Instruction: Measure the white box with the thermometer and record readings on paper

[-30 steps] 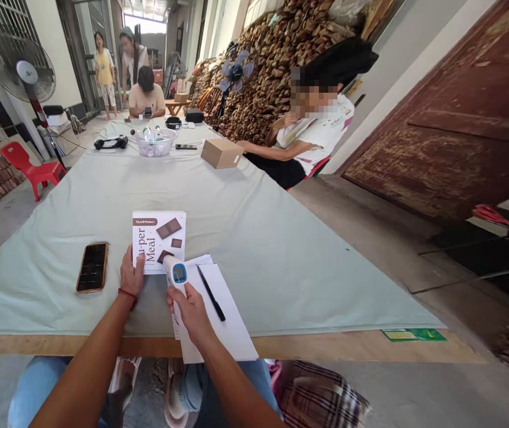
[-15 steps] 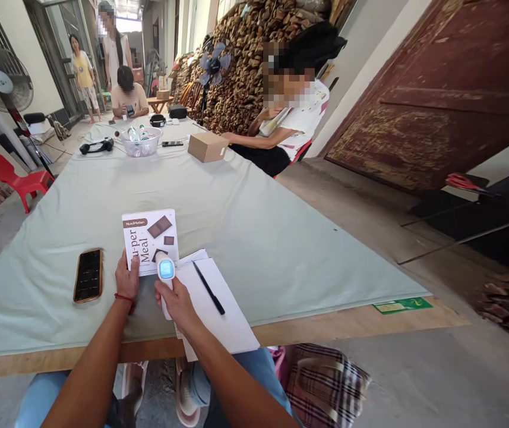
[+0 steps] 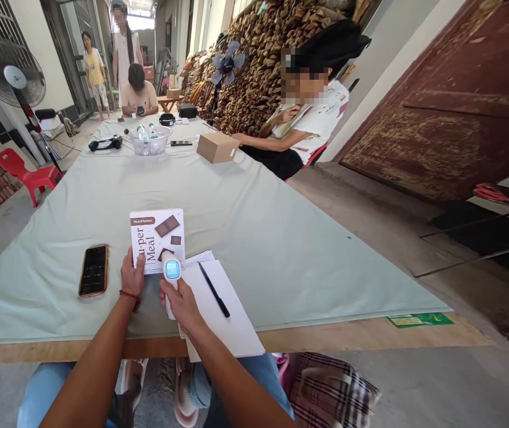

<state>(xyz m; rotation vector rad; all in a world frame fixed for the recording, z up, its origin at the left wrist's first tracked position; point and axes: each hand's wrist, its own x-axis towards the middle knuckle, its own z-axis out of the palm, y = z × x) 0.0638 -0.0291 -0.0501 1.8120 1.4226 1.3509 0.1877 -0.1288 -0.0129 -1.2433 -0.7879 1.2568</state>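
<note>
both hands occupied: box (image 3: 158,233) in the left hand (image 3: 132,274), thermometer (image 3: 173,282) in the right hand (image 3: 183,302).

left hand grips the box by its lower left corner, thumb over the printed front; cannot tell whether its base touches the counter (image 3: 290,255). right hand is wrapped round the thermometer's handle, its head overlapping the box's lower right part in view; contact unclear. progress, as judged: both things picked up, thermometer raised to the box, screen (image 3: 173,269) lit, reading too small to make out. neither has been put down. pen (image 3: 214,290) lies unused on the paper (image 3: 230,333), just right of the right hand; no writing discernible on the visible sheet. phone (image 3: 94,271) lies left of the left hand, untouched.
</note>
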